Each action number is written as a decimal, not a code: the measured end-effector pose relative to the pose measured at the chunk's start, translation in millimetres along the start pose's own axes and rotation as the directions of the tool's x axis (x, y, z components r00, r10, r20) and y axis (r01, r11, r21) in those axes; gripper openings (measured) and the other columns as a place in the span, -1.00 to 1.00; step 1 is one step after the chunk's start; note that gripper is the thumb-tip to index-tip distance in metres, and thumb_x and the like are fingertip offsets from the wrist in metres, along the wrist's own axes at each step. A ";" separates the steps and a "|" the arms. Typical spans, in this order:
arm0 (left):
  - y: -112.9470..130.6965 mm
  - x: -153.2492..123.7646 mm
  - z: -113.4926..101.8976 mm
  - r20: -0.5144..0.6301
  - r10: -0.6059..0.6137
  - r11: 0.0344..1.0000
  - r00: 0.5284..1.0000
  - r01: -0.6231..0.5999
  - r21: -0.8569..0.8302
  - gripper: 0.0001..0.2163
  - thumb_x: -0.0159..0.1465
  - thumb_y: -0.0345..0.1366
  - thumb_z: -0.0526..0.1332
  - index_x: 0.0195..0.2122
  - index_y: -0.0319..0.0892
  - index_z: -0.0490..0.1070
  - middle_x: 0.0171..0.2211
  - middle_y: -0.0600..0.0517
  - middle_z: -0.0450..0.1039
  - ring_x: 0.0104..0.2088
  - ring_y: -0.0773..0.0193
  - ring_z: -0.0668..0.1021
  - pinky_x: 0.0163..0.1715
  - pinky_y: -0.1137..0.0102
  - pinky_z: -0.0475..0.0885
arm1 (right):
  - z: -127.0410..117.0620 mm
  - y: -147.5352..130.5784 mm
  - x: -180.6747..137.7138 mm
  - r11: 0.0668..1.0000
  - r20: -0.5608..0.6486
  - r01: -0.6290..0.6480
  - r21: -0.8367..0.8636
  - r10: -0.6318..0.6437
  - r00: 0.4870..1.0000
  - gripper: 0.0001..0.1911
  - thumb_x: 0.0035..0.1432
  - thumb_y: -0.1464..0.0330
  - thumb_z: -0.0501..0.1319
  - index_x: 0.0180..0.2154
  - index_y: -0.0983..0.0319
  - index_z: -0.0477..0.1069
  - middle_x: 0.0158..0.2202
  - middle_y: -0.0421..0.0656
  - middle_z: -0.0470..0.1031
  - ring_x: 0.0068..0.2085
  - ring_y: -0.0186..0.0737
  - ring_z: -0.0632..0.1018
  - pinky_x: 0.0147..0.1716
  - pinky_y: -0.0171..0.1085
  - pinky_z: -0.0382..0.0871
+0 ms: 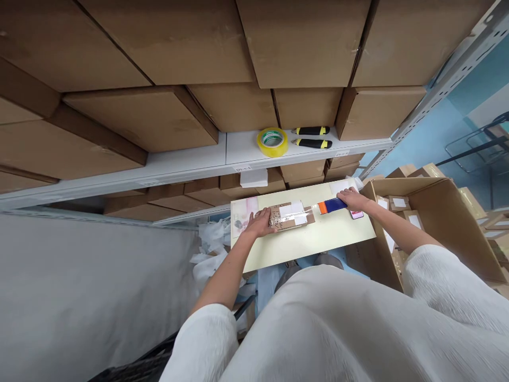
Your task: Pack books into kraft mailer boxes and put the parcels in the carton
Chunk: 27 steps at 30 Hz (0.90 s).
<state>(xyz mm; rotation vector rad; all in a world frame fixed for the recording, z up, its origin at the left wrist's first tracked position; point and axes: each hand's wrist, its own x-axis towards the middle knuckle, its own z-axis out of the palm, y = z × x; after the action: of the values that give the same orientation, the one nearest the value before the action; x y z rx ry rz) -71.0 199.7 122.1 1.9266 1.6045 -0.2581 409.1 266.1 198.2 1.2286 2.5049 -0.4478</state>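
A small cardboard box [274, 218] with a white label [297, 211] and handwriting lies flat on a pale yellow board [310, 245]. My left hand [260, 224] grips its left end, fingers over the top and thumb along the near side. Clear tape runs along the box's top and stretches off its right end to a blue and orange tape dispenser [333, 205]. The dispenser's right end is in my right hand [352, 198], closed around it. Beside that hand lies a phone [357, 214] with a lit screen, partly covered.
A yellow tape roll [272, 142] and two utility knives [312, 137] rest on the shelf [191, 160] ahead, beneath stacked cartons [306, 42]. To the right stands a large open carton [433, 212] holding small labelled boxes. White plastic wrapping [210, 249] is heaped left of the board.
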 end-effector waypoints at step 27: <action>6.7 -2.6 1.9 -0.007 -0.014 0.999 1.000 0.014 -0.033 0.11 0.14 -0.02 0.47 0.60 -0.04 -0.16 0.62 -0.28 -0.09 0.58 -0.29 0.09 0.53 -0.20 -0.18 | 34.2 -76.8 110.2 0.958 0.123 -0.171 -0.232 0.204 0.971 -0.43 0.06 0.44 0.44 0.13 0.27 0.46 0.08 0.19 0.61 0.14 0.24 0.57 0.28 0.05 0.07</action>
<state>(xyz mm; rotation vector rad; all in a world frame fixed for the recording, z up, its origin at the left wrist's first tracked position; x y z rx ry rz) -65.0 196.0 124.1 1.8939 1.6182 -0.2291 288.3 284.8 132.9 1.2810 2.2207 -0.1984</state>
